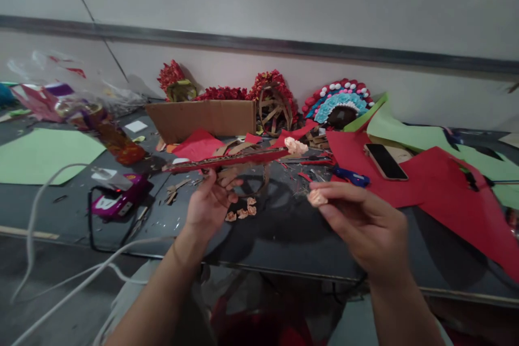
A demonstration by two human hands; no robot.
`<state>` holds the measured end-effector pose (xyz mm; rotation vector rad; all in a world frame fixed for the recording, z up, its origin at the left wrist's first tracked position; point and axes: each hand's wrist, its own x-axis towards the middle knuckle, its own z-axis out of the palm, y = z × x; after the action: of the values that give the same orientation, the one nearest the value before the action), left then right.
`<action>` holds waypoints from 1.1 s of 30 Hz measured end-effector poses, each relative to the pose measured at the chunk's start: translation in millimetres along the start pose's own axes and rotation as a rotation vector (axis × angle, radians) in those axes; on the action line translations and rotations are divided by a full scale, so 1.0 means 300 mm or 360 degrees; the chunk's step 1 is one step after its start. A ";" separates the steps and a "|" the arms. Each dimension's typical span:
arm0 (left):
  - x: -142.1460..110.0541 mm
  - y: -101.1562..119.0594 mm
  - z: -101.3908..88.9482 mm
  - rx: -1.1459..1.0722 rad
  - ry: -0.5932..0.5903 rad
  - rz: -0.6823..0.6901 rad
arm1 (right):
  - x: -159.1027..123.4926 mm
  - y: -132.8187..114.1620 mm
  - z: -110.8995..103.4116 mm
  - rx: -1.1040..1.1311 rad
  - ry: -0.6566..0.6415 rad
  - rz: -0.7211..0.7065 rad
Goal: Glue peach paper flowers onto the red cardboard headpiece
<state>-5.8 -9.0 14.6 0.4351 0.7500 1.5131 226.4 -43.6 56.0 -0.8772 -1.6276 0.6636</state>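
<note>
My left hand (211,200) grips a cardboard piece with a red face (231,161) from below, holding it raised over the table. Pale pink paper flowers (295,146) sit at its right end, and a curved cardboard strip (265,175) hangs beneath it. Between thumb and fingers, my right hand (360,221) pinches a small pale pink paper flower (317,198), apart from the cardboard piece. Several similar loose paper flowers (242,213) lie on the dark table just right of my left hand.
A purple power strip (121,197) with white cables stands at left. Behind are a cardboard box (203,120) and a decorated headdress (340,102). Red paper (450,189), a phone (386,161) and a blue glue gun (351,176) lie at right.
</note>
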 end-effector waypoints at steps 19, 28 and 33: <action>-0.026 -0.082 0.001 0.0381 -0.0208 -0.0044 | 0.048 0.033 -0.037 -0.1012 0.0121 -0.0724; -0.026 -0.076 0.001 0.0550 -0.0182 -0.0051 | 0.047 0.044 -0.054 -0.1095 0.0059 -0.0647; -0.025 -0.073 0.003 0.0523 -0.0184 -0.0073 | 0.049 0.046 -0.058 -0.1054 0.0049 -0.0659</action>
<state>11.5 -17.1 1.6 0.7398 0.9140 1.3129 244.6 -24.1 57.2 -0.9540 -1.9553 -0.1972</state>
